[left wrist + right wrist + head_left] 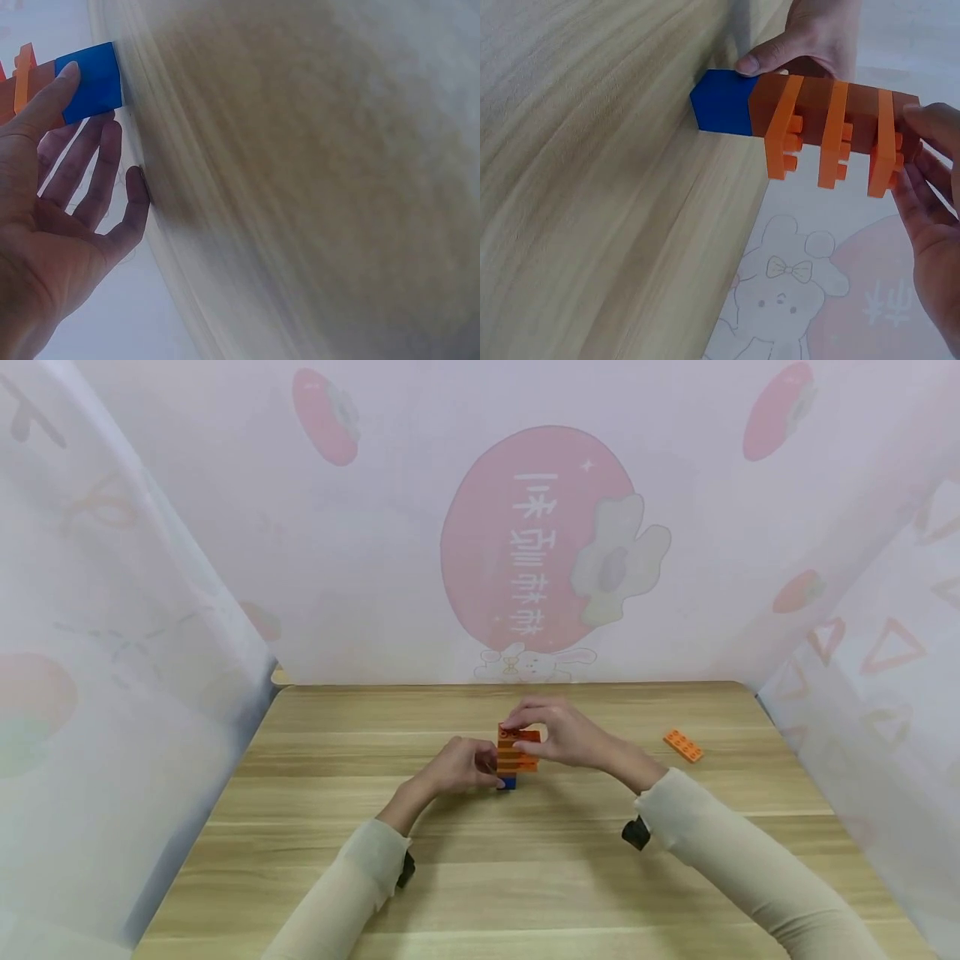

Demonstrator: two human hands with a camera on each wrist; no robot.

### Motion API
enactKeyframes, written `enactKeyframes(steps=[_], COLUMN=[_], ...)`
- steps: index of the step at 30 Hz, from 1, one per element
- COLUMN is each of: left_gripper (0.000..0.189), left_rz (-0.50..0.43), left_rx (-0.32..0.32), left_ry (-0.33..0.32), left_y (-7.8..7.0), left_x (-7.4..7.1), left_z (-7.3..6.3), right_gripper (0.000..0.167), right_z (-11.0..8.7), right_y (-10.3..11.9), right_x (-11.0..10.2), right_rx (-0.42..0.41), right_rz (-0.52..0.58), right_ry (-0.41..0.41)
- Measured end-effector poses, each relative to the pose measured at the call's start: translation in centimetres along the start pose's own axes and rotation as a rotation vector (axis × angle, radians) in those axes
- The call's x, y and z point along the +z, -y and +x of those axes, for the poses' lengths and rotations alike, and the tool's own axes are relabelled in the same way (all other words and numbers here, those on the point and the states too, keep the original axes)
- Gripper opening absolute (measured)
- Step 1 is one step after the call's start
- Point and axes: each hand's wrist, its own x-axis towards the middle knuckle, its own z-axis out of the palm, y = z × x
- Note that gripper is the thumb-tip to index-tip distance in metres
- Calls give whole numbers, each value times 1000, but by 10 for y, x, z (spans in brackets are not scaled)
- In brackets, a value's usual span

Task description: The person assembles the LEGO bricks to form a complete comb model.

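A tower of building bricks stands upright on the table, with a blue brick [724, 105] at its foot. Above the blue one, brown bricks [814, 105] alternate with three thin orange plates [829, 142], whose studded ends jut out to the right in the head view. My left hand [461, 766] holds the tower low down from the left, its thumb lying on the blue brick and its other fingers partly behind. Up at the top, my right hand [570, 735] grips the uppermost brown brick [904, 109] between thumb and fingers.
A loose orange plate with studs [683, 745] lies on the wooden table [480, 893] to the right of the tower. Printed white curtains [375, 568] hang behind the table and on both sides. Dark wrist cameras [636, 833] sit under the sleeves.
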Motion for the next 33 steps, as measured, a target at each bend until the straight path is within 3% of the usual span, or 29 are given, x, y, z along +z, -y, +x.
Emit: enactKeyframes(steps=[10,18,33], left_gripper=[23,23,24], left_rz=[3,15,17], left_rx=[7,-20,-31], left_ry=[-2,0,-4], left_y=[0,0,-1], left_x=[2,2,1], left_z=[1,0,-2], right_gripper=[43,44,46], right_z=[-10,-19,-42], right_y=[-4,-9,-21], right_x=[-15,-34,-63], right_rx=[33,23,110], right_rz=[-25,-45,-107], right_ry=[15,1,42])
